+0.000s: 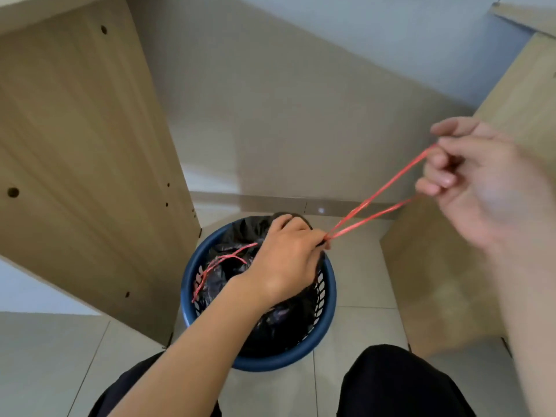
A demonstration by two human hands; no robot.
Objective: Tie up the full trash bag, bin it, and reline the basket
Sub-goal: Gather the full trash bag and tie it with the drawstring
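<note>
Your right hand (469, 182) has its fingers curled, pinching the red drawstring loop (379, 203) at its far end; the loop runs taut, two strands, down-left from those fingertips to your left hand (288, 260). Left-hand fingers are bunched round the gathered neck of the black trash bag (279, 320), holding it where the strands come out. The bag sits directly under the left fingers, inside the blue basket (325, 326), not lifted yet. A second red drawstring loop (222, 261) lies slack on the bag, just left of the left knuckles, nobody holding it.

Risks, judging from here:
- Pull harder on one loop only and the neck likely cinches lopsided; the slack loop stays loose and the mouth may gape on that side.
- The thin string is under tension; a jerk could snap it or tear the hem channel, then nothing to knot with.
- If the left fingers let go of the neck, the bag could drop back and reopen.
- The right hand is blurred, so its exact grip can't be read; the string could slip off.
- The basket is light-looking; an upward tug may drag it along with the bag.
</note>
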